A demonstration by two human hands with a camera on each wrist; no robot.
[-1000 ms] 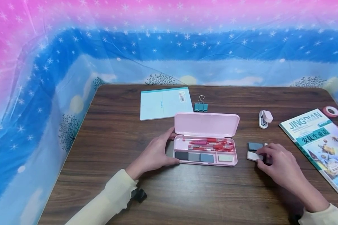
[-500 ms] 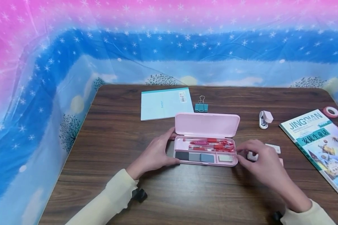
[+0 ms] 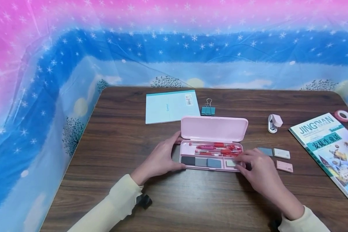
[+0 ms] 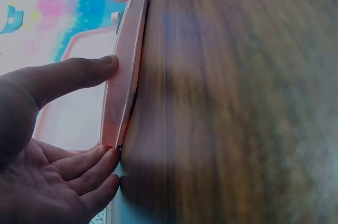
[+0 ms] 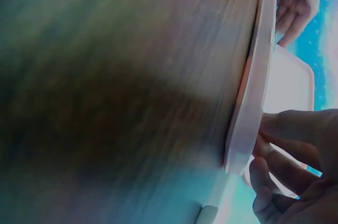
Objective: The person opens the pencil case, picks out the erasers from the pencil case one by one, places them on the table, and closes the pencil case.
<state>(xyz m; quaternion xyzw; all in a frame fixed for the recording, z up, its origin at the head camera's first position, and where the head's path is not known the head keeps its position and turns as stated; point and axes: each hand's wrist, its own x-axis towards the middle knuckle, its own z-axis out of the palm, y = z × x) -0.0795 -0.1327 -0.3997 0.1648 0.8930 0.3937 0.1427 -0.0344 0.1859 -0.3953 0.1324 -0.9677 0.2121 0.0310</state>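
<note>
A pink pencil case (image 3: pixel 214 129) lies with its lid raised, red pens (image 3: pixel 217 149) in the long compartment. Dark and grey erasers (image 3: pixel 201 161) sit in the front left compartment, a pale eraser (image 3: pixel 230 163) in the small right one. My left hand (image 3: pixel 159 158) grips the case's left end, thumb at the front wall and fingers behind the end, as the left wrist view shows. My right hand (image 3: pixel 261 169) reaches over the right rim, fingertips at the pale eraser's right end and covering part of it. Whether they pinch it I cannot tell.
Right of the case lie a grey eraser (image 3: pixel 265 151), a white eraser (image 3: pixel 282 153) and a pink eraser (image 3: pixel 285 166). Beyond them are a small stapler (image 3: pixel 275 123), a book (image 3: pixel 326 151) and a tape roll (image 3: pixel 343 115). A notebook (image 3: pixel 171 106) and a teal binder clip (image 3: pixel 208 111) lie behind.
My right hand has left the white eraser it was touching on the table and moved left to the case's small compartment. The left hand keeps its grip on the case.
</note>
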